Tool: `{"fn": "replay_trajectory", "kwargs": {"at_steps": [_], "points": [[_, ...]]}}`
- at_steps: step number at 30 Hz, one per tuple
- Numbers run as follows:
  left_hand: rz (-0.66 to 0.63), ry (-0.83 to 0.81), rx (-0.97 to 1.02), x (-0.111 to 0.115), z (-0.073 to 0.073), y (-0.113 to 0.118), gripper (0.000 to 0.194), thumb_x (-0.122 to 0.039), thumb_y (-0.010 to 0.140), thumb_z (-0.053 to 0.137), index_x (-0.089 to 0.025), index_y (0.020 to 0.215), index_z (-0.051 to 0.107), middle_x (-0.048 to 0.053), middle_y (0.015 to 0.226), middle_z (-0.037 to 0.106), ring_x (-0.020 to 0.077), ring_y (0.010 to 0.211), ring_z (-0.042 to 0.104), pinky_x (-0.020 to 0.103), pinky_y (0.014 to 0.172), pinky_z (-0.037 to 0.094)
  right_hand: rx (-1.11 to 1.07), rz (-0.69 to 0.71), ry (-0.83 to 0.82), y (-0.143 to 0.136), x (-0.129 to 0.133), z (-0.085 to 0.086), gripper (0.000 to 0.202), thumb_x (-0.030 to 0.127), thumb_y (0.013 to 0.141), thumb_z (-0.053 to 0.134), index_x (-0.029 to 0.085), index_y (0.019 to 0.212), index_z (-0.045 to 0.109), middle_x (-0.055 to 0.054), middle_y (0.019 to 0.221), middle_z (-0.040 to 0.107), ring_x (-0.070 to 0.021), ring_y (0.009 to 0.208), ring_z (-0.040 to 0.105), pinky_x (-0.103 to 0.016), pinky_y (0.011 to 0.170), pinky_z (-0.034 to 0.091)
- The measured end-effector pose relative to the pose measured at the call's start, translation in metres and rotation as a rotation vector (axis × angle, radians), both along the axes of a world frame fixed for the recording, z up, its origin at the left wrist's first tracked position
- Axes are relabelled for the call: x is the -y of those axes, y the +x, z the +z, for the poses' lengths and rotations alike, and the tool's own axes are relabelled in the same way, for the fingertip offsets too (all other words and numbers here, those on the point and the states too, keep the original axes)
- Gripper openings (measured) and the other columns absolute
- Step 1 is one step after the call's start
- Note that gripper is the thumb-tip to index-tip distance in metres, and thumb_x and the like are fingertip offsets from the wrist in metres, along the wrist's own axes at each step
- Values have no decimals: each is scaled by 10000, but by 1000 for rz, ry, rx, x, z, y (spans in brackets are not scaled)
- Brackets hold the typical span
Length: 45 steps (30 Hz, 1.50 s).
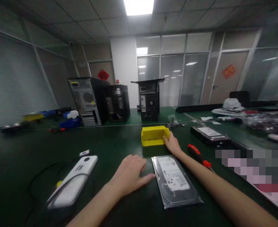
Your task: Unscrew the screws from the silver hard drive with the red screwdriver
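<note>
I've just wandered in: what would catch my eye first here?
The yellow bin, held at its right end by the right hand, stands out against the green table. Nearer, a hard drive lies just right of the left hand. Three computer cases stand farther back.

Dark green worktop [108, 148] lies free between the white oblong device [76, 186] and the person's left hand [131, 171]; rightward, the flat silver metal hard drive [175, 178], right forearm [212, 183] and red-and-black screwdriver [197, 153] obstruct, and tall black computer cases [150, 101] block parts farther back.
</note>
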State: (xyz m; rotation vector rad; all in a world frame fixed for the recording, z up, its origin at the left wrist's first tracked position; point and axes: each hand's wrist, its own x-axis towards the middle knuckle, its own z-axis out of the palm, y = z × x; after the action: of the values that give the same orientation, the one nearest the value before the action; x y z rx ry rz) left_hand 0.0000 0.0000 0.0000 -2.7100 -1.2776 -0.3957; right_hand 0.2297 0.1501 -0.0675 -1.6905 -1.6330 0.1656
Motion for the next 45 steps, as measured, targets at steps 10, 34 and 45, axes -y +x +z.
{"fn": "replay_trajectory", "kwargs": {"at_steps": [10, 34, 45], "points": [[266, -113, 121, -22, -7, -20, 179, -278, 867, 438, -184, 766, 552, 33, 800, 606, 185, 754, 555, 278, 668, 389, -30, 42, -9, 3, 8, 2, 281, 272, 859, 413, 150, 1089, 519, -127, 995, 656, -246, 918, 615, -285, 736, 415], [144, -32, 477, -49, -37, -26, 377, -275, 857, 473, -240, 1231, 436, 76, 1379, 343, 246, 1256, 388, 432, 1032, 348, -192, 383, 261, -4, 23, 16, 456, 345, 773, 549, 169, 1163, 391, -19, 833, 511, -145, 694, 525, -264, 628, 443], [167, -65, 468, -57, -55, -30, 390, -238, 843, 470, -220, 1232, 433, 99, 1362, 396, 248, 1254, 393, 442, 1020, 343, 306, 675, 126, -57, 52, 57, 188, 245, 804, 519, 162, 927, 634, -71, 886, 649, -176, 779, 588, -270, 683, 412]]}}
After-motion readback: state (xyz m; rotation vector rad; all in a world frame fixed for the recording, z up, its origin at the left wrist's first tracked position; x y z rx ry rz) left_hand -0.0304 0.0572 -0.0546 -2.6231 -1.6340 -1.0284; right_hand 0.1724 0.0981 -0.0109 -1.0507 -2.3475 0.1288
